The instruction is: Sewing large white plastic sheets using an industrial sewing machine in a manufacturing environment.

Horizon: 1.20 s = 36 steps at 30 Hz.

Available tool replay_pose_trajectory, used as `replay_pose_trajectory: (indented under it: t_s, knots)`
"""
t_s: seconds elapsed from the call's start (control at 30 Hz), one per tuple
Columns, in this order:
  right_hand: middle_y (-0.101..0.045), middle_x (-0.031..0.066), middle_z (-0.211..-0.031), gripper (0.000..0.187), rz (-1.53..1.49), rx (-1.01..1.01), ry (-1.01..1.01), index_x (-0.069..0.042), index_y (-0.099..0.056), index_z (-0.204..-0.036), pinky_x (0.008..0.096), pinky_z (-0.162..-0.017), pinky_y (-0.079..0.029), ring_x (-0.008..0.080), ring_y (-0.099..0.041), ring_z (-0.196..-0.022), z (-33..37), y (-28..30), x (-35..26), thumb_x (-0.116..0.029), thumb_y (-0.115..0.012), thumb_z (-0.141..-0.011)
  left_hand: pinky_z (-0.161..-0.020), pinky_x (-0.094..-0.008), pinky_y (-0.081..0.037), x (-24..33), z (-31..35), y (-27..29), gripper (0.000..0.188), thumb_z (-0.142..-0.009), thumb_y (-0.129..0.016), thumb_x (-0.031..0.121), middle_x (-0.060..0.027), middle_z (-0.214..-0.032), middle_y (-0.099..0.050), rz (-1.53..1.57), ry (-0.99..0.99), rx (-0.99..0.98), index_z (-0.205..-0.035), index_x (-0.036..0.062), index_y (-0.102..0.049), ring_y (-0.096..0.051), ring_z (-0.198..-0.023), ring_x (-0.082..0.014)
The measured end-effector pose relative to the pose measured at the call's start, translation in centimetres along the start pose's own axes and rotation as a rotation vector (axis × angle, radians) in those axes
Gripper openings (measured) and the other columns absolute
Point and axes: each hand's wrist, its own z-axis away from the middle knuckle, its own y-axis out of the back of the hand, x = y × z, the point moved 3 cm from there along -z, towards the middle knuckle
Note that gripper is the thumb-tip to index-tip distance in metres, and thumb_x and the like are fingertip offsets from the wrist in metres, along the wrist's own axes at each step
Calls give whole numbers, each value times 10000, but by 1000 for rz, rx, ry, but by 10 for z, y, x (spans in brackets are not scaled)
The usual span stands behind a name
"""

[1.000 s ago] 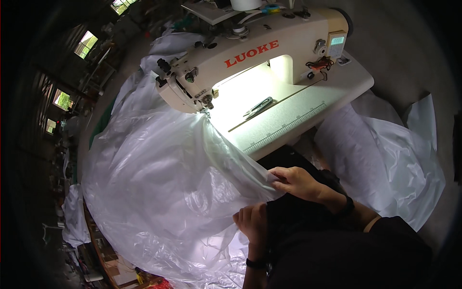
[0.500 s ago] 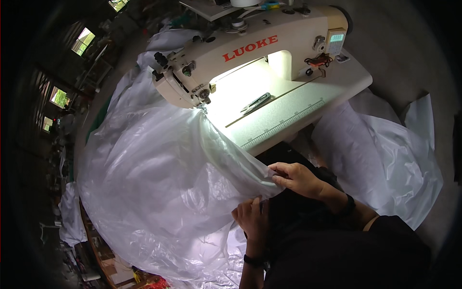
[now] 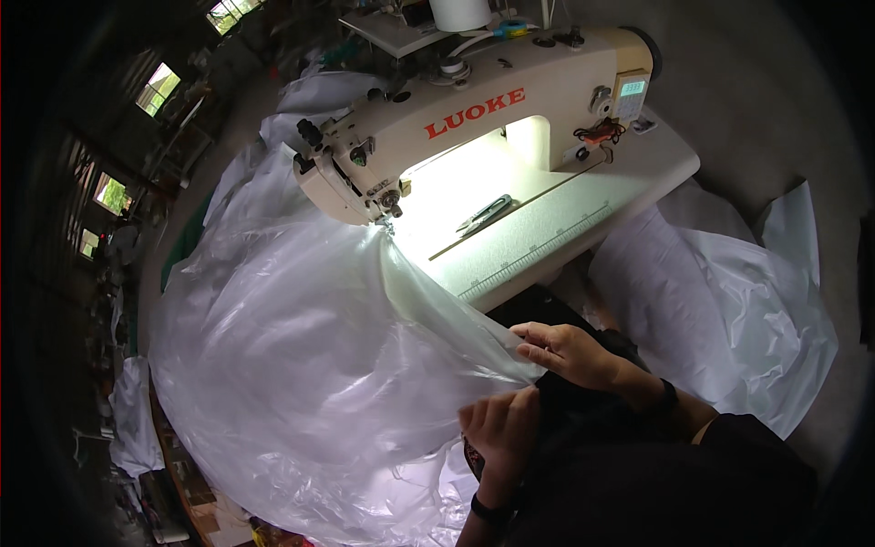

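A wide sheet of translucent white plastic [image 3: 310, 337] spreads over the left of the sewing machine [image 3: 474, 118] and hangs down in folds towards me. Its gathered edge runs from beneath the needle area to my hands. My right hand [image 3: 576, 356] pinches that edge between thumb and fingers, just off the front of the machine bed. Lower and to the left, my left hand [image 3: 499, 427] is curled closed at the sheet's near edge, its fingertips hidden and a little blurred. Small thread snips [image 3: 488, 215] lie on the lit machine bed.
More white sheeting [image 3: 711, 301] is heaped to the right of the machine. A white thread cone [image 3: 460, 14] stands behind it on a small shelf [image 3: 392, 36]. The machine's bed [image 3: 565, 228] ends in a rounded edge. Dim clutter and windows [image 3: 157, 88] fill the far left.
My left hand has moved slightly right, closer to the right hand. The right hand stays nearly in place. The sheet's edge is drawn straighter, and the view has tilted slightly.
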Motion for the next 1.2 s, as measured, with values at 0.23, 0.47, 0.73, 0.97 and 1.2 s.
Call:
replay_pose_trajectory:
  t_s: [0.23, 0.47, 0.73, 0.97, 1.2]
  knots:
    - [-692, 210, -962, 433, 264, 70, 150, -27, -530, -1336, 369, -743, -546, 328, -699, -853, -1, -2, -11, -197, -635, -952, -704, -328, -497, -1, 19, -20, 202, -792, -760, 58, -41, -854, -664, 241, 88, -225, -980, 62, -687, -648, -779, -219]
    - [-644, 91, -720, 504, 796, 200, 374, 27, -516, -1359, 291, -468, -518, 190, -659, -562, 10, -26, -12, -55, -567, -864, -986, -342, -485, -83, 55, 15, 426, -863, -704, 143, -99, -1170, -673, 1163, 1190, -135, -1248, -8, -600, -644, -1058, -235]
    - [-541, 9, -546, 508, 1025, 109, 387, 63, -542, -1314, 282, -388, -431, 125, -570, -437, -17, -78, -28, -37, -574, -817, -1030, -360, -450, -187, 59, 166, 456, -924, -621, 193, -98, -1280, -594, 132, 864, 520, -1338, 35, -511, -584, -1155, -249]
    - [-614, 13, -580, 373, 1062, 176, 344, 11, -600, -1250, 317, -426, -483, 186, -660, -518, -103, -76, -25, -81, -558, -892, -1069, -375, -419, -240, 35, 162, 483, -977, -549, 237, -96, -1377, -524, -382, 703, 358, -1416, 73, -433, -531, -1240, -261]
    - [-673, 80, -674, 264, 1160, 152, 229, -8, -655, -1148, 354, -471, -519, 237, -687, -586, -186, -71, -24, -131, -526, -953, -1107, -390, -389, -284, 7, 150, 509, -1030, -476, 280, -95, -1474, -454, -709, 563, -132, -1494, 110, -355, -478, -1325, -274]
